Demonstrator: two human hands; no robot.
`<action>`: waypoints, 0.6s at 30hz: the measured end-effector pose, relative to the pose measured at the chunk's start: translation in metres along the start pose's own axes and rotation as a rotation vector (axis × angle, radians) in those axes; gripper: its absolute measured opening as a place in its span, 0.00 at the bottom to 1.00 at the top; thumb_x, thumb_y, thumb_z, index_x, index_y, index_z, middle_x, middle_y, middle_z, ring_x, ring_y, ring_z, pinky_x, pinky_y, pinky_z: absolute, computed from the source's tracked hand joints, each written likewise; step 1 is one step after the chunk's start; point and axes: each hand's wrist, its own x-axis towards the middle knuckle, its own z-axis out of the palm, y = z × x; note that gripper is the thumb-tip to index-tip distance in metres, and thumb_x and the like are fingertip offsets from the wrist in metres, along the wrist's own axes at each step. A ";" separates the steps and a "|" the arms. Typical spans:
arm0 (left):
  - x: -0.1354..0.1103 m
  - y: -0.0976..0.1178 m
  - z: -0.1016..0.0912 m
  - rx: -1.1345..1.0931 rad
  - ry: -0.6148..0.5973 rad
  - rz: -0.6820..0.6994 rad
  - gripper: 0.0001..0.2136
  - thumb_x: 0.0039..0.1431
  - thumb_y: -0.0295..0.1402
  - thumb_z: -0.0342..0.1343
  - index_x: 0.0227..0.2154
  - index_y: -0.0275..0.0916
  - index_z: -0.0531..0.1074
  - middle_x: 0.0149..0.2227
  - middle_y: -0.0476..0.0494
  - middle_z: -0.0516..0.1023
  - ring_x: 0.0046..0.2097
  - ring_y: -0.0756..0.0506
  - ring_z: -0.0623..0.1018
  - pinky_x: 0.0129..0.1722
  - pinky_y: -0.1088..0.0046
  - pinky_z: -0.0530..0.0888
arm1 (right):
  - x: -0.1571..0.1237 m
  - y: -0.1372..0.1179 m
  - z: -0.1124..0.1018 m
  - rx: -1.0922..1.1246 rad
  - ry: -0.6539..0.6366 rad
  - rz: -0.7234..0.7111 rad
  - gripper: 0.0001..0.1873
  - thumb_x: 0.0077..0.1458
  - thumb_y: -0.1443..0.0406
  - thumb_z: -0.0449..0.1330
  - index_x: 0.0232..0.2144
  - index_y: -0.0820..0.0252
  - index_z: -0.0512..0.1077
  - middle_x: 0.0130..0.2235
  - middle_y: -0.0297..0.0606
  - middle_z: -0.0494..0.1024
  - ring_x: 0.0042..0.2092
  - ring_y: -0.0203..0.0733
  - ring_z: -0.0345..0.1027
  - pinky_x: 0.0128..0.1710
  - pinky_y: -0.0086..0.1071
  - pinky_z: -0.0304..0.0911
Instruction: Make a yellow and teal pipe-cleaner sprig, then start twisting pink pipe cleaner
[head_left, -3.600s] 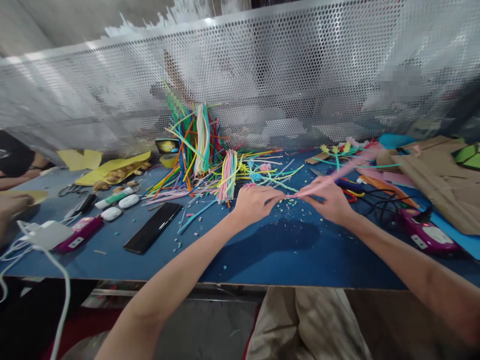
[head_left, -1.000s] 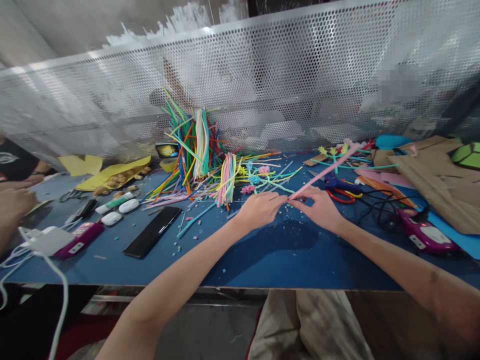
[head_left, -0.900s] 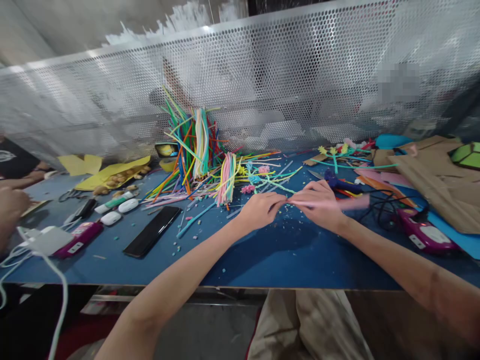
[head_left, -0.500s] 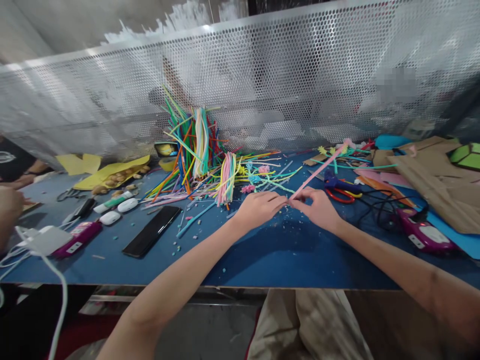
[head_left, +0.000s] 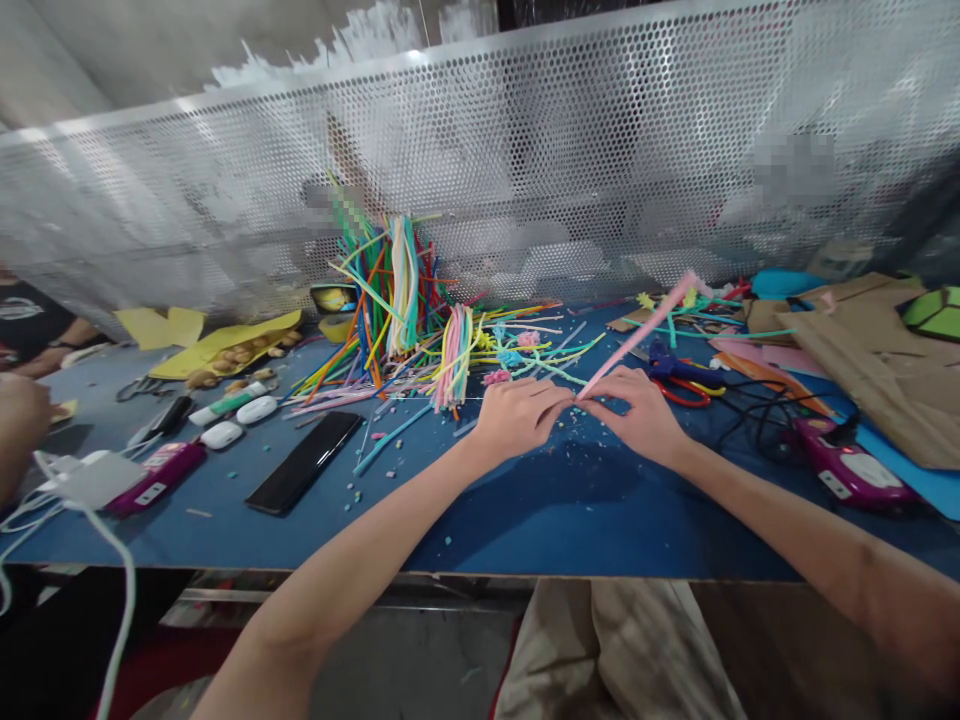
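Note:
A pink pipe cleaner (head_left: pixel 634 338) slants up and to the right from between my fingertips. My left hand (head_left: pixel 519 412) pinches its lower end, palm down. Close beside it, my right hand (head_left: pixel 639 412) pinches the same end between thumb and finger. The fingertips nearly meet just above the blue table (head_left: pixel 555 520). Behind my left hand lie a bundle of pastel pipe cleaners (head_left: pixel 454 355) and small fuzzy pink flowers (head_left: pixel 496 377). Red-handled scissors (head_left: pixel 681 396) rest just past my right hand.
A tall heap of coloured pipe cleaners (head_left: pixel 403 290) stands by the perforated metal screen (head_left: pixel 600 150). A black phone (head_left: pixel 304 462) lies at left, near a purple power strip (head_left: pixel 159 478). Another purple power strip (head_left: pixel 847 465) and brown cardboard (head_left: pixel 877 370) sit right. Another person's hand (head_left: pixel 21 425) shows at far left.
The pink pipe cleaner's free end has shifted slightly and looks thicker and more blurred. My fingers have adjusted a little at its lower end. At far left, the other person's hand has moved slightly.

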 end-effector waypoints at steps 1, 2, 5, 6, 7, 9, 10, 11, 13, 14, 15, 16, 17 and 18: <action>0.001 0.001 -0.001 -0.030 0.001 -0.020 0.11 0.67 0.35 0.49 0.41 0.42 0.77 0.37 0.48 0.82 0.38 0.50 0.80 0.35 0.75 0.70 | -0.001 0.001 -0.001 -0.025 0.005 -0.038 0.08 0.60 0.58 0.59 0.36 0.51 0.78 0.38 0.33 0.83 0.40 0.43 0.70 0.44 0.41 0.56; 0.001 0.002 -0.002 -0.067 -0.002 -0.043 0.11 0.67 0.35 0.49 0.40 0.42 0.77 0.37 0.48 0.82 0.38 0.50 0.80 0.34 0.76 0.70 | -0.001 0.003 -0.004 -0.065 0.002 -0.089 0.08 0.61 0.59 0.59 0.37 0.50 0.78 0.38 0.32 0.83 0.41 0.43 0.69 0.44 0.41 0.55; 0.003 0.005 -0.005 -0.216 -0.050 -0.124 0.11 0.67 0.36 0.50 0.40 0.42 0.77 0.37 0.49 0.82 0.37 0.51 0.80 0.34 0.78 0.70 | -0.004 0.006 -0.013 -0.225 -0.020 -0.270 0.10 0.61 0.63 0.59 0.42 0.46 0.78 0.42 0.30 0.83 0.41 0.43 0.67 0.46 0.42 0.52; 0.003 0.006 -0.005 -0.261 -0.078 -0.147 0.11 0.67 0.36 0.50 0.39 0.41 0.77 0.37 0.49 0.82 0.36 0.51 0.79 0.34 0.78 0.70 | -0.004 0.006 -0.016 -0.258 -0.024 -0.315 0.11 0.60 0.64 0.59 0.44 0.45 0.78 0.43 0.30 0.82 0.42 0.43 0.67 0.46 0.42 0.52; 0.003 0.006 -0.006 -0.295 -0.110 -0.166 0.11 0.67 0.36 0.50 0.39 0.41 0.77 0.36 0.49 0.82 0.35 0.52 0.79 0.33 0.78 0.70 | -0.005 0.005 -0.018 -0.272 -0.023 -0.343 0.12 0.60 0.64 0.60 0.45 0.44 0.77 0.44 0.29 0.82 0.42 0.43 0.67 0.46 0.42 0.51; 0.003 0.006 -0.005 -0.308 -0.150 -0.187 0.11 0.67 0.37 0.50 0.38 0.40 0.77 0.35 0.49 0.82 0.33 0.52 0.78 0.31 0.78 0.69 | -0.005 0.003 -0.017 -0.243 -0.019 -0.328 0.11 0.60 0.64 0.60 0.43 0.44 0.78 0.42 0.30 0.83 0.42 0.43 0.67 0.46 0.42 0.51; 0.002 0.005 -0.005 -0.284 -0.150 -0.185 0.11 0.66 0.37 0.50 0.38 0.40 0.77 0.34 0.48 0.82 0.32 0.51 0.78 0.31 0.77 0.69 | -0.004 0.001 -0.015 -0.206 -0.016 -0.281 0.09 0.59 0.64 0.60 0.41 0.46 0.78 0.41 0.30 0.83 0.41 0.43 0.67 0.46 0.42 0.52; 0.001 0.005 -0.004 -0.241 -0.136 -0.173 0.11 0.66 0.37 0.50 0.38 0.41 0.77 0.34 0.48 0.82 0.33 0.51 0.79 0.31 0.77 0.69 | -0.003 -0.001 -0.012 -0.155 -0.013 -0.209 0.07 0.59 0.63 0.60 0.38 0.47 0.78 0.39 0.31 0.83 0.41 0.43 0.68 0.46 0.42 0.52; 0.000 0.002 -0.002 -0.116 -0.082 -0.112 0.11 0.66 0.38 0.51 0.39 0.42 0.77 0.37 0.48 0.82 0.36 0.50 0.79 0.32 0.76 0.69 | -0.001 -0.004 -0.004 -0.007 -0.016 -0.008 0.07 0.58 0.60 0.60 0.34 0.52 0.78 0.36 0.33 0.82 0.39 0.43 0.68 0.45 0.42 0.55; -0.001 0.001 -0.001 -0.050 -0.056 -0.064 0.11 0.66 0.38 0.51 0.40 0.42 0.77 0.38 0.48 0.82 0.38 0.49 0.80 0.34 0.75 0.69 | 0.000 -0.005 -0.001 0.096 -0.043 0.096 0.08 0.57 0.59 0.60 0.32 0.53 0.77 0.34 0.34 0.81 0.38 0.43 0.69 0.44 0.40 0.57; -0.001 0.000 0.000 0.010 -0.037 -0.011 0.10 0.66 0.38 0.51 0.41 0.43 0.77 0.39 0.48 0.82 0.38 0.49 0.80 0.35 0.75 0.69 | 0.001 -0.006 0.001 0.209 -0.084 0.190 0.09 0.57 0.58 0.59 0.31 0.55 0.76 0.33 0.34 0.80 0.37 0.42 0.69 0.42 0.39 0.59; -0.001 -0.002 0.001 0.066 -0.023 0.042 0.10 0.66 0.37 0.51 0.41 0.43 0.76 0.39 0.48 0.82 0.38 0.49 0.80 0.35 0.75 0.69 | 0.002 -0.006 0.003 0.322 -0.131 0.268 0.10 0.57 0.57 0.59 0.31 0.56 0.76 0.32 0.34 0.79 0.36 0.42 0.69 0.41 0.38 0.60; -0.001 -0.003 0.001 0.115 -0.015 0.089 0.10 0.66 0.36 0.50 0.41 0.44 0.76 0.38 0.48 0.82 0.38 0.50 0.79 0.35 0.74 0.69 | 0.003 -0.006 0.004 0.418 -0.173 0.324 0.11 0.57 0.56 0.58 0.31 0.56 0.75 0.32 0.34 0.79 0.35 0.41 0.69 0.40 0.36 0.61; -0.001 -0.004 0.002 0.157 -0.010 0.127 0.10 0.67 0.35 0.50 0.41 0.44 0.76 0.38 0.48 0.82 0.37 0.50 0.79 0.35 0.74 0.68 | 0.003 -0.006 0.004 0.486 -0.204 0.358 0.12 0.56 0.56 0.58 0.31 0.57 0.75 0.31 0.34 0.78 0.35 0.41 0.69 0.39 0.35 0.62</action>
